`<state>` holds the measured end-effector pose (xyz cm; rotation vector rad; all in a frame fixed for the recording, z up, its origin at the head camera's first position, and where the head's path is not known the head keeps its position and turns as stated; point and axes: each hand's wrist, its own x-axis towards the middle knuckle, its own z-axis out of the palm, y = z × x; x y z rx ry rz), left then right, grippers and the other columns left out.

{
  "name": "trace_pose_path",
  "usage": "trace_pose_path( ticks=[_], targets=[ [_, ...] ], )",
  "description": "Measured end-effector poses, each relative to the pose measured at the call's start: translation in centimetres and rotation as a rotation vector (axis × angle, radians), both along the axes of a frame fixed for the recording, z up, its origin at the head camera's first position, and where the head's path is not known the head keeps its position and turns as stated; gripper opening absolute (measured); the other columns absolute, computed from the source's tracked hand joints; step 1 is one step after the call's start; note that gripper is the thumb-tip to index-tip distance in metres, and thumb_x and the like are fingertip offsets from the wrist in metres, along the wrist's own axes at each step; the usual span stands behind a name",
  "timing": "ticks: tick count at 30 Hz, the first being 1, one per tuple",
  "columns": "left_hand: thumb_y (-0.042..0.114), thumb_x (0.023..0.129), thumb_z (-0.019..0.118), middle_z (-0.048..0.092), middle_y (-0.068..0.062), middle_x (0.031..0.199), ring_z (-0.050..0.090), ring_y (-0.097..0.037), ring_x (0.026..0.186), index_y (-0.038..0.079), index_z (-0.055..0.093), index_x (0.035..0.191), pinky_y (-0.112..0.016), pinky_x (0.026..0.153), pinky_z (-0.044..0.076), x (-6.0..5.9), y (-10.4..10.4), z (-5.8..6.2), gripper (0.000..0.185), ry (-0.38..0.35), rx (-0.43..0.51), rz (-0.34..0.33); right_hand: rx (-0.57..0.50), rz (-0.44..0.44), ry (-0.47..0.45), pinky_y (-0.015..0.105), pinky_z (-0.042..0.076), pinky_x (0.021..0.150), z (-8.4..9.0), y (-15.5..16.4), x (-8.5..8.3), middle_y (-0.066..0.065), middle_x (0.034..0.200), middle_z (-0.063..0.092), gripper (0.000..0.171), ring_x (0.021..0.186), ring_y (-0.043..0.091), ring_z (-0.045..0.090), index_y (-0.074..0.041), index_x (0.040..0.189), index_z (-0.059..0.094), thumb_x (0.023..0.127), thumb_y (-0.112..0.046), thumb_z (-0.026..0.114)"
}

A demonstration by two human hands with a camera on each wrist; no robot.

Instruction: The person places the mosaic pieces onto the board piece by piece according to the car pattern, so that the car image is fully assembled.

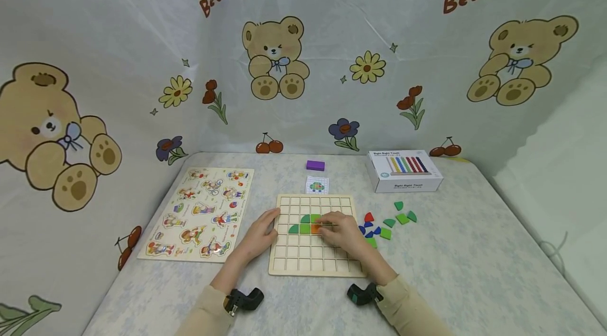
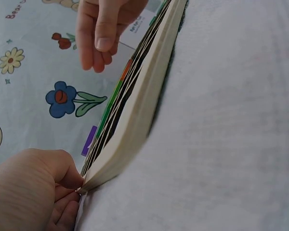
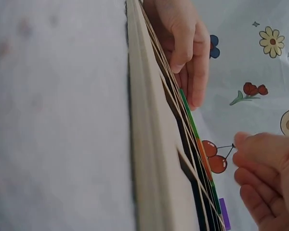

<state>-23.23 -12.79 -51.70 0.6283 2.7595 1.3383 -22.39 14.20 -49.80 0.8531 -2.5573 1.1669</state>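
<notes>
So I'm early on with this grid puzzle. The wooden grid board (image 1: 313, 236) sits flat on the table (image 1: 474, 273) right in front of me, and only a small cluster of cells near the middle is filled: a few green pieces (image 1: 303, 225) and an orange one (image 1: 316, 228). Nearly every other cell is bare, so I'd say most of the work is left.

My left hand (image 1: 261, 233) rests at the board's left edge, fingers fairly straight, steadying it and gripping nothing. My right hand (image 1: 342, 231) lies over the filled cells with fingers loosely bent; I can't tell whether there's a piece under them.

The loose pieces (image 1: 386, 223), green, blue and red, wait just right of the board. The pattern card (image 1: 316, 185) lies beyond it.
</notes>
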Motion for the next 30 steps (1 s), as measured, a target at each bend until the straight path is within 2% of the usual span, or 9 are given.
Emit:
trace_pose_path(
  ticks=[3,9,12,16,23,30],
  targets=[
    [0.001,0.087,0.051,0.037,-0.016,0.145,0.030,-0.029,0.135,-0.003,0.037,0.142,-0.043,0.108,0.028,0.0,0.0,0.1,0.057,-0.001,0.004,-0.003,-0.063,-0.003,-0.048,0.037,0.052,0.083,0.8,0.2,0.1,0.003,0.102,0.069,0.025,0.096,0.019,0.063,-0.003,0.105,0.072,0.081,-0.008,0.074],
    [0.002,0.088,0.052,0.037,-0.016,0.145,0.030,-0.029,0.136,-0.003,0.037,0.143,-0.043,0.108,0.028,-0.1,0.0,0.0,0.057,0.003,-0.002,-0.007,-0.080,-0.034,-0.070,0.042,0.051,0.084,2.2,1.9,-0.1,0.000,0.106,0.068,0.028,0.099,0.019,0.063,-0.006,0.108,0.071,0.081,-0.014,0.074],
    [0.002,0.088,0.051,0.037,-0.016,0.145,0.029,-0.029,0.136,-0.003,0.037,0.143,-0.043,0.109,0.027,-0.1,-0.1,-0.1,0.057,-0.001,-0.002,-0.010,-0.085,-0.093,-0.099,0.044,0.050,0.085,2.6,3.5,-0.4,-0.001,0.109,0.067,0.029,0.101,0.019,0.061,-0.009,0.111,0.071,0.082,-0.018,0.073],
    [0.002,0.088,0.052,0.037,-0.016,0.145,0.029,-0.029,0.136,-0.003,0.037,0.143,-0.042,0.109,0.027,-0.1,-0.1,-0.1,0.057,0.000,-0.003,-0.010,-0.098,-0.186,-0.121,0.048,0.050,0.083,3.0,6.0,-0.8,0.004,0.111,0.067,0.031,0.101,0.025,0.060,-0.010,0.114,0.069,0.085,-0.021,0.071],
    [0.002,0.087,0.052,0.037,-0.015,0.145,0.030,-0.028,0.136,-0.002,0.037,0.143,-0.042,0.109,0.028,-0.1,0.0,0.0,0.058,-0.003,-0.007,-0.001,-0.149,-0.314,-0.208,0.049,0.044,0.094,2.5,9.6,-1.3,0.011,0.117,0.064,0.034,0.109,0.029,0.056,-0.008,0.119,0.065,0.088,-0.021,0.068],
    [0.001,0.087,0.052,0.038,-0.015,0.145,0.031,-0.029,0.135,-0.003,0.037,0.143,-0.042,0.108,0.028,-0.1,0.1,-0.1,0.057,0.005,-0.012,0.001,-0.110,-0.368,-0.296,0.048,0.045,0.092,1.3,11.3,-1.3,0.012,0.120,0.062,0.035,0.112,0.033,0.054,-0.007,0.123,0.063,0.090,-0.020,0.065]
  ],
)
